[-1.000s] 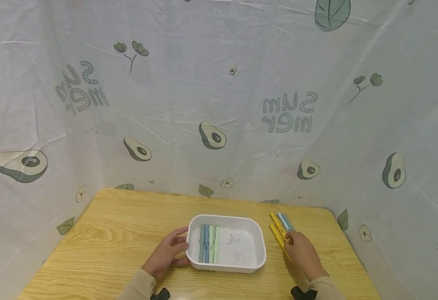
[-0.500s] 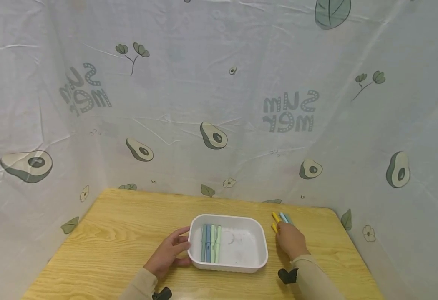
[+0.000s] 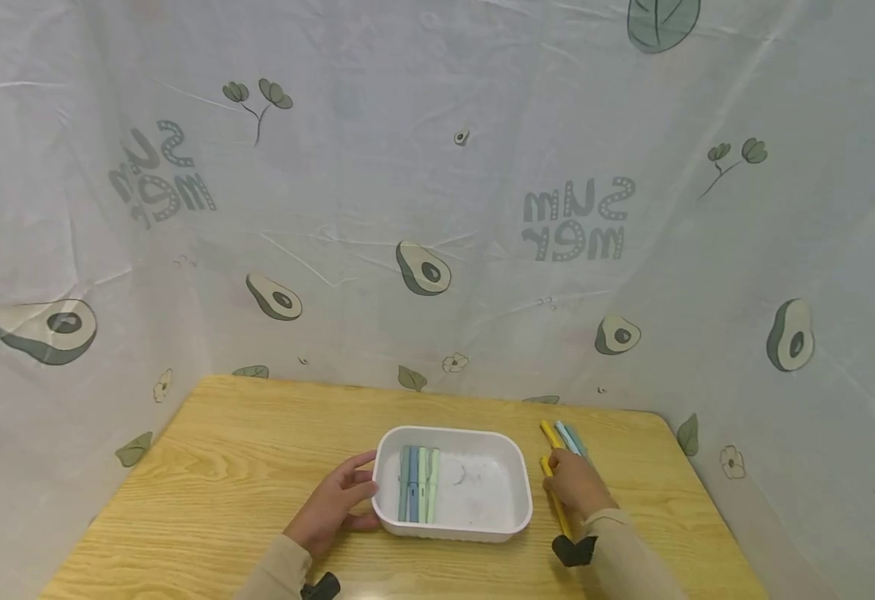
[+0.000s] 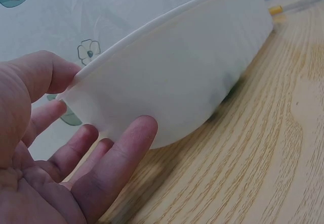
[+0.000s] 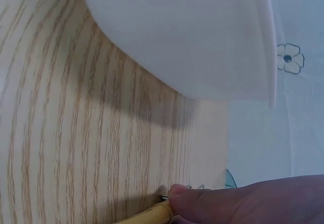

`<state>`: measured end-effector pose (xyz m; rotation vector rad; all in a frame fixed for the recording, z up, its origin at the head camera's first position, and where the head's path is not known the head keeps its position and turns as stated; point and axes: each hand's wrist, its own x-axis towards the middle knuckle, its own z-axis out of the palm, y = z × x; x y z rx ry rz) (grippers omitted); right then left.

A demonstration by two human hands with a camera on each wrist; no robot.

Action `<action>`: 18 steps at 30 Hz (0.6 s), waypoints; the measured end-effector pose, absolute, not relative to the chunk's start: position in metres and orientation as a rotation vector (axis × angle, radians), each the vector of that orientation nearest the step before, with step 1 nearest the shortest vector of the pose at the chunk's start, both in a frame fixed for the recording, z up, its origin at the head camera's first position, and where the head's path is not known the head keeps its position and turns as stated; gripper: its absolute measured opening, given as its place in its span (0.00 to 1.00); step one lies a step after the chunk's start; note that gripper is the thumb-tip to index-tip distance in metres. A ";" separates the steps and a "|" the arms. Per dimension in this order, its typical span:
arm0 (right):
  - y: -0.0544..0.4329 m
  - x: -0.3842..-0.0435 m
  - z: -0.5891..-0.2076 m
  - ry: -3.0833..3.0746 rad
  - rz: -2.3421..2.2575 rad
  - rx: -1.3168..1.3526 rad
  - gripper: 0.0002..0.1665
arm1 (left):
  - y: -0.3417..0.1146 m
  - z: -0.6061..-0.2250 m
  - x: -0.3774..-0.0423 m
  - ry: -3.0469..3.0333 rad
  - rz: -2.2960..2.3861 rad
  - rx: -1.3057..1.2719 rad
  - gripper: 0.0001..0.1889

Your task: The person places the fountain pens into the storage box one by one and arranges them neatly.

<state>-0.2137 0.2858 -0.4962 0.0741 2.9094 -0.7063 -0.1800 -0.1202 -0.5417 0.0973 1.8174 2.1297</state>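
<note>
A white plastic tray (image 3: 482, 533) stands on the table; gray-green, blue and pale green pens (image 3: 422, 483) lie side by side in its left part. My left hand (image 3: 336, 504) is at the tray's left end, fingers loosely spread, with a fingertip at the rim and another against the outer wall (image 4: 172, 77). Right of the tray, my right hand (image 3: 580, 483) pinches a yellow pen (image 3: 560, 512) low over the table. Its thumb presses by the clip end of the yellow pen (image 5: 152, 215). Past the fingers lie another yellow pen (image 3: 550, 433), a light blue pen (image 3: 567, 436) and a gray-green pen (image 3: 577, 442), partly covered.
The wooden table (image 3: 257, 450) has a back edge against a hanging white cloth (image 3: 347, 208) printed with avocados and leaves. Black wrist mounts (image 3: 574, 550) sit by both sleeves.
My right hand has moved left over the nearer yellow pen, which has turned a little and shifted toward me. My left hand and the tray have stayed in place.
</note>
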 end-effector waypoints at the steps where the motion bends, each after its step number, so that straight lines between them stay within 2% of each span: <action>1: 0.285 -0.213 -0.496 2.892 -0.738 0.093 0.17 | -0.120 -0.541 -0.180 1.818 2.130 0.096 0.33; 18: 0.279 -0.204 -0.498 2.866 -0.810 0.217 0.15 | -0.117 -0.541 -0.179 1.786 2.147 0.064 0.33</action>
